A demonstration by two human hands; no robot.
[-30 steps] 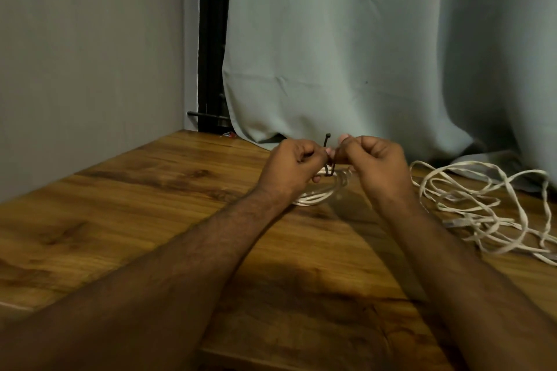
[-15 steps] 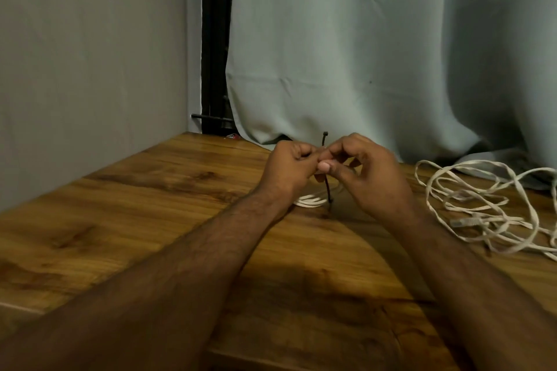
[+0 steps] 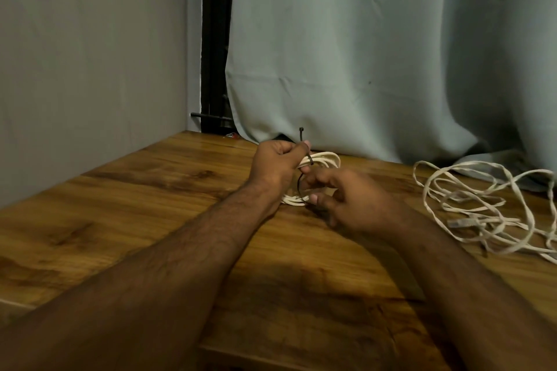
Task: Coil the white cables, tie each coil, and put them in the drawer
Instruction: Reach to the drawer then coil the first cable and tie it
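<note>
A small coil of white cable (image 3: 324,159) sits on the wooden table (image 3: 144,208) near the back edge. My left hand (image 3: 278,164) grips the coil together with a black cable tie (image 3: 301,133), whose head sticks up above my fingers. The tie's tail loops down under the coil. My right hand (image 3: 346,205) is blurred just in front of the coil, its fingertips at the tie's lower loop; whether it pinches the tail is unclear. A second, loose white cable (image 3: 482,205) lies tangled on the table at the right.
A grey-green curtain (image 3: 376,54) hangs behind the table and drapes onto its back right corner. A grey wall (image 3: 90,69) closes the left side. The table's front edge (image 3: 301,354) runs below my forearms. No drawer is in view.
My right hand has dropped from beside the left hand's fingertips to below and in front of the coil. The coil now shows behind my hands. The left hand has held its place.
</note>
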